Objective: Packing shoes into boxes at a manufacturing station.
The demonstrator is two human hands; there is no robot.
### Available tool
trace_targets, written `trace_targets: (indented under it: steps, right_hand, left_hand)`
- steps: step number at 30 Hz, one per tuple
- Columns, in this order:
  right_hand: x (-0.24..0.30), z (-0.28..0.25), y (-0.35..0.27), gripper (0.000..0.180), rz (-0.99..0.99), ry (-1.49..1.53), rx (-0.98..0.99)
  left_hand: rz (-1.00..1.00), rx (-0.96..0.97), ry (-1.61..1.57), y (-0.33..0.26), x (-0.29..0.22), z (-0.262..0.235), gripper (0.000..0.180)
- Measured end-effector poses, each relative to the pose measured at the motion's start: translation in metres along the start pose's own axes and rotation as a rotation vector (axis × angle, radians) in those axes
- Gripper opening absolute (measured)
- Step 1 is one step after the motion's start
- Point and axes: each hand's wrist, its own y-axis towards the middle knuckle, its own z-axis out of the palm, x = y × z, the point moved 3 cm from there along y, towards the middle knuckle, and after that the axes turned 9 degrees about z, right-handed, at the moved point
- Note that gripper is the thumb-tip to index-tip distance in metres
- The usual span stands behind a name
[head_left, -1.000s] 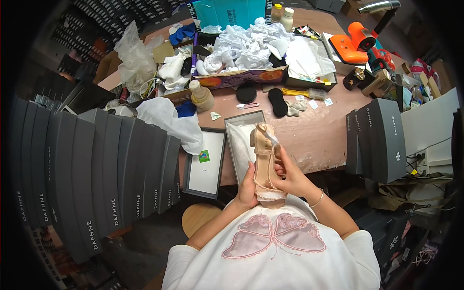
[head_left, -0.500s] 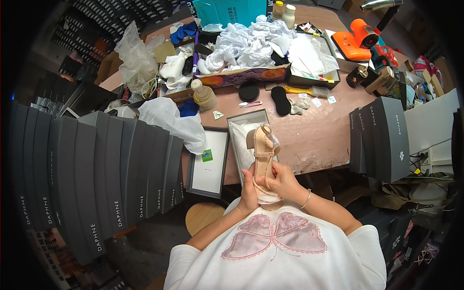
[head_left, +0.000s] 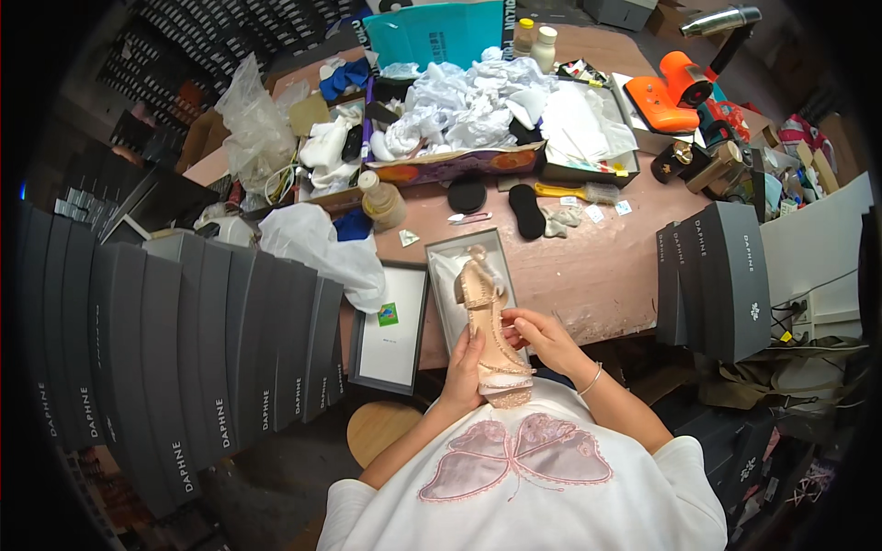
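In front of my chest I hold a beige strappy sandal (head_left: 490,342) with studded edges. Its ankle strap points away from me, and a white band crosses the end nearest my shirt. My left hand (head_left: 462,375) grips it along the left side, thumb on the insole. From the right, my right hand (head_left: 546,340) has its fingertips closed at the sandal's side strap; the exact pinch is partly hidden. Just beyond lies an open grey shoe box (head_left: 461,246) with white tissue inside, partly covered by the sandal. The white-lined box lid (head_left: 397,360) lies to its left.
Dark grey shoe boxes stand in rows at left (head_left: 241,340) and right (head_left: 730,275). Farther back are a carton of crumpled white paper (head_left: 459,101), a glue bottle (head_left: 381,200), a yellow-handled brush (head_left: 574,192), a black pad (head_left: 526,211) and an orange tool (head_left: 663,106). A wooden stool (head_left: 386,433) is below.
The sandal has turned and tilted, its strap end shifting left and nearer me. My right hand has moved from across the insole to the right side strap. The view has shifted slightly.
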Motion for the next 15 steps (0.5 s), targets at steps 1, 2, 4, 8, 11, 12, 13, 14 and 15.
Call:
trace_targets:
  steps: [1, 2, 4, 8, 11, 12, 13, 14, 15]
  right_hand:
    - [0.003, -0.004, 0.002, 0.052, 0.041, 0.184, -0.022]
    - [0.014, -0.006, -0.001, 0.055, -0.099, -0.016, -0.078]
    - [0.043, 0.009, -0.015, 0.061, -0.359, -0.419, -0.165]
    - [0.020, 0.012, 0.016, 0.061, -0.330, -0.565, -0.158]
    - [0.005, -0.004, 0.049, 0.036, -0.232, -0.423, -0.135]
    - [0.014, -0.001, 0.057, 0.031, -0.206, -0.387, -0.093]
    - [0.023, 0.003, 0.073, 0.028, -0.224, -0.383, -0.043]
    - [0.036, 0.011, 0.095, 0.025, -0.241, -0.379, 0.009]
    - [0.050, 0.019, 0.116, 0.023, -0.251, -0.372, 0.050]
  left_hand:
    - [0.036, -0.006, 0.054, 0.002, -0.005, 0.002, 0.037]
    - [0.067, -0.021, 0.091, 0.005, -0.008, 0.001, 0.035]
    - [0.137, -0.082, 0.156, 0.005, -0.012, -0.007, 0.035]
    - [0.138, -0.077, 0.165, 0.007, -0.016, -0.005, 0.046]
    - [0.119, -0.167, 0.090, 0.005, -0.011, -0.025, 0.053]
    - [0.143, -0.199, 0.078, 0.004, -0.013, -0.032, 0.053]
    - [0.162, -0.211, 0.022, 0.001, -0.014, -0.041, 0.054]
    - [0.186, -0.253, -0.002, -0.004, -0.019, -0.050, 0.054]
    - [0.198, -0.290, -0.026, -0.010, -0.025, -0.059, 0.055]
